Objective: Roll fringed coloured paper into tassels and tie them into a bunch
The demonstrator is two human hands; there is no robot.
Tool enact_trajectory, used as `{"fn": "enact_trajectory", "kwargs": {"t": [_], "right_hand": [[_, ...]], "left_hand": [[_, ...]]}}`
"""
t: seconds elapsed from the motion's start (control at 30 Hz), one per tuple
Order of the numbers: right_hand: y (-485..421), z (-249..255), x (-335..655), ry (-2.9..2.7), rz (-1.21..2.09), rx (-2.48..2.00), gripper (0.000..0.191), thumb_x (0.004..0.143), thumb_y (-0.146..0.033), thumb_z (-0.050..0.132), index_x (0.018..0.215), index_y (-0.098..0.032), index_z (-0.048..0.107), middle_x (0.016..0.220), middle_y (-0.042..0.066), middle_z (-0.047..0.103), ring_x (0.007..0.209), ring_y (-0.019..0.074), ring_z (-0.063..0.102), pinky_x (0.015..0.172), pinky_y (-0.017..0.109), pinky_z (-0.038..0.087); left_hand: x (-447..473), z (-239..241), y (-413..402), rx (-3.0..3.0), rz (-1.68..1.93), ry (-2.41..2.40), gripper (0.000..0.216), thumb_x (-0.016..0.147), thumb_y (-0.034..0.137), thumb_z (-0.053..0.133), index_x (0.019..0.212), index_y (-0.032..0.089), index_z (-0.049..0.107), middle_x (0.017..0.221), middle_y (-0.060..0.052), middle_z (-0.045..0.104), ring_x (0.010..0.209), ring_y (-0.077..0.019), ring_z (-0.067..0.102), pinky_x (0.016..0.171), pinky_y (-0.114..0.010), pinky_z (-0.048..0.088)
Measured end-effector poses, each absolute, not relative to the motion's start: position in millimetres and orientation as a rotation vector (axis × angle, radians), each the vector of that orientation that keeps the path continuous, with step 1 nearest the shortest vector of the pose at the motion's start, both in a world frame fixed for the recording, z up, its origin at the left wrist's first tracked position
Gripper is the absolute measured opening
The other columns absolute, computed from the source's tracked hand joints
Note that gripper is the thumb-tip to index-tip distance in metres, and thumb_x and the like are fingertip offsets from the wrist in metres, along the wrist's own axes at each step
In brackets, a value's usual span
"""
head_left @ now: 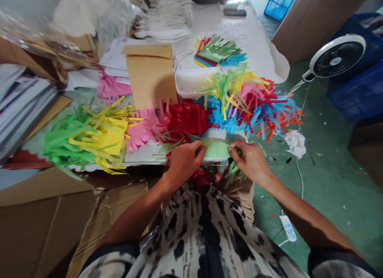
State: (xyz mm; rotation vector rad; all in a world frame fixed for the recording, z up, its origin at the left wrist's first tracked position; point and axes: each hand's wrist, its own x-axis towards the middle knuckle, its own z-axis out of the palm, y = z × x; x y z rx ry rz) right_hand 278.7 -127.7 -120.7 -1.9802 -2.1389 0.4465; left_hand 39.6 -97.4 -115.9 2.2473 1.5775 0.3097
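Note:
My left hand (184,161) and my right hand (250,161) both pinch a light green sheet of fringed paper (216,148) at the near edge of the table, one hand at each end. The fingers of both hands are curled closed on it. Green strips hang down below my right hand. Just behind the sheet lie piles of fringed paper: red (188,117), pink (143,128), yellow (103,136), green (64,140) and a mixed blue, red and orange heap (257,110).
A brown envelope (151,72) lies behind the piles, with a second coloured stack (220,51) farther back. Paper stacks (18,106) stand at left, flattened cardboard (44,222) lies at lower left. A white fan (336,58), a crumpled paper (295,143) and a power strip (287,228) are on the green floor.

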Motion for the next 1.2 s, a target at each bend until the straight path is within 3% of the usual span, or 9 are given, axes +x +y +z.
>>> {"fn": "enact_trajectory", "kwargs": {"t": [0.23, 0.4, 0.6, 0.7, 0.83, 0.9, 1.0, 1.1, 1.2], "right_hand": [[-125.0, -116.3, 265.7, -2.277, 0.152, -2.173, 0.036, 0.108, -0.039, 0.039, 0.111, -0.018, 0.069, 0.089, 0.012, 0.079, 0.079, 0.0273, 0.073, 0.075, 0.035, 0.04], [-118.5, -113.0, 266.3, -2.308, 0.192, -2.263, 0.037, 0.107, -0.044, 0.041, 0.11, -0.019, 0.069, 0.088, 0.013, 0.079, 0.079, 0.0293, 0.074, 0.065, 0.034, 0.035], [-111.2, -111.0, 267.8, -2.319, 0.249, -2.301, 0.039, 0.107, -0.046, 0.041, 0.111, -0.02, 0.07, 0.091, 0.015, 0.079, 0.082, 0.0316, 0.075, 0.065, 0.034, 0.039], [-108.4, -109.2, 264.8, -2.334, 0.276, -2.301, 0.038, 0.107, -0.044, 0.041, 0.11, -0.02, 0.071, 0.092, 0.015, 0.079, 0.084, 0.0322, 0.075, 0.065, 0.035, 0.04], [-105.6, -105.9, 265.6, -2.354, 0.269, -2.311, 0.039, 0.106, -0.044, 0.042, 0.109, -0.02, 0.071, 0.089, 0.015, 0.079, 0.081, 0.031, 0.074, 0.065, 0.035, 0.038], [-105.3, -103.6, 276.3, -2.36, 0.198, -2.312, 0.036, 0.105, -0.041, 0.044, 0.11, -0.018, 0.07, 0.087, 0.015, 0.078, 0.08, 0.0308, 0.073, 0.068, 0.036, 0.039], [-108.9, -97.5, 304.5, -2.269, -0.058, -2.333, 0.029, 0.101, -0.028, 0.047, 0.108, -0.013, 0.07, 0.092, 0.018, 0.077, 0.088, 0.0341, 0.072, 0.077, 0.042, 0.043], [-121.6, -89.7, 324.2, -2.068, -0.356, -2.26, 0.031, 0.097, -0.02, 0.048, 0.115, -0.011, 0.071, 0.11, 0.021, 0.077, 0.105, 0.0379, 0.069, 0.087, 0.048, 0.046], [-140.9, -90.4, 313.6, -2.111, -0.35, -1.932, 0.038, 0.095, -0.016, 0.05, 0.128, -0.016, 0.07, 0.128, 0.016, 0.075, 0.119, 0.0345, 0.067, 0.1, 0.05, 0.049]], "left_hand": [[50.1, -116.6, -86.8, 2.331, 0.091, 1.713, 0.032, 0.106, 0.044, 0.052, 0.107, 0.02, 0.073, 0.086, -0.01, 0.08, 0.083, -0.0281, 0.077, 0.066, -0.031, 0.041], [52.9, -117.8, -83.9, 2.35, 0.03, 1.746, 0.034, 0.106, 0.046, 0.051, 0.105, 0.02, 0.072, 0.084, -0.011, 0.079, 0.081, -0.0286, 0.077, 0.065, -0.031, 0.04], [56.7, -120.9, -88.1, 2.435, 0.046, 1.738, 0.03, 0.107, 0.038, 0.048, 0.101, 0.019, 0.07, 0.083, -0.011, 0.076, 0.081, -0.0282, 0.075, 0.066, -0.033, 0.043], [57.3, -121.8, -90.0, 2.644, 0.216, 1.666, 0.022, 0.105, 0.028, 0.052, 0.112, 0.017, 0.071, 0.096, -0.012, 0.077, 0.093, -0.0282, 0.072, 0.075, -0.036, 0.05], [55.1, -124.3, -86.5, 2.994, 0.457, 1.209, 0.034, 0.105, 0.019, 0.056, 0.137, 0.023, 0.065, 0.131, -0.01, 0.073, 0.124, -0.0285, 0.064, 0.107, -0.047, 0.048], [52.6, -126.1, -83.5, 3.062, 0.444, 0.94, 0.032, 0.104, 0.018, 0.057, 0.134, 0.024, 0.067, 0.13, -0.006, 0.074, 0.128, -0.0257, 0.062, 0.119, -0.048, 0.041], [49.0, -127.7, -81.8, 3.034, 0.37, 0.847, 0.031, 0.103, 0.017, 0.06, 0.131, 0.022, 0.07, 0.123, -0.007, 0.076, 0.121, -0.0246, 0.066, 0.119, -0.049, 0.042], [48.0, -126.5, -85.5, 2.988, 0.345, 0.867, 0.038, 0.1, 0.014, 0.061, 0.136, 0.024, 0.069, 0.126, -0.01, 0.075, 0.12, -0.0268, 0.067, 0.116, -0.052, 0.045], [50.4, -123.5, -91.4, 2.98, 0.318, 0.88, 0.044, 0.1, 0.014, 0.06, 0.141, 0.028, 0.068, 0.131, -0.011, 0.073, 0.122, -0.0295, 0.066, 0.115, -0.055, 0.045]]}}
